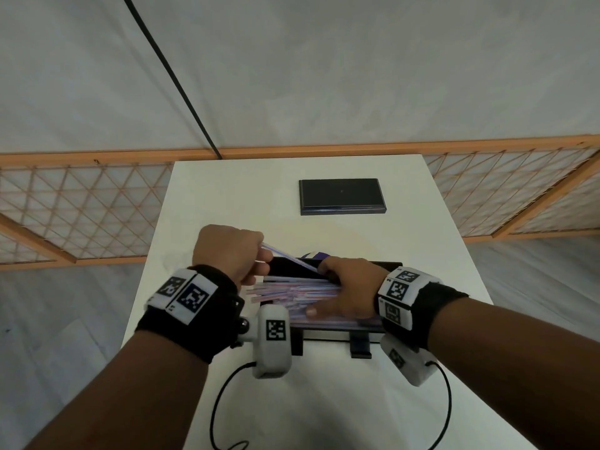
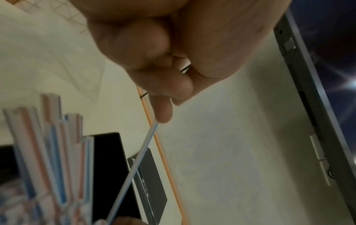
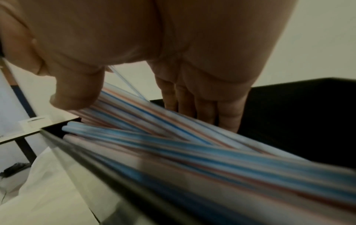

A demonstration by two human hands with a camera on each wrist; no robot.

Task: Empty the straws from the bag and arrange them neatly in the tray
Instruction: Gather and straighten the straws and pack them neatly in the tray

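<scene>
A black tray [image 1: 373, 265] sits near the table's front with a loose pile of blue, red and white striped straws [image 1: 292, 292] lying across it. My left hand [image 1: 264, 254] pinches one thin straw [image 1: 289, 257] and holds it slanted above the tray's left end; the left wrist view shows this straw [image 2: 134, 164] running down from the fingertips. My right hand [image 1: 344, 287] rests on the pile, with straight fingers [image 3: 202, 109] on the far side and the thumb on the near side of the straws [image 3: 173, 144]. A clear plastic sheet, perhaps the bag [image 2: 77, 60], lies on the table.
A flat black rectangular slab [image 1: 342, 196] lies farther back on the white table [image 1: 227, 196]. Something white and purple [image 1: 311, 254] peeks out behind the tray. Black supports [image 1: 360, 347] stand under the tray's near side. Wrist-camera cables [image 1: 220, 401] trail over the table's front.
</scene>
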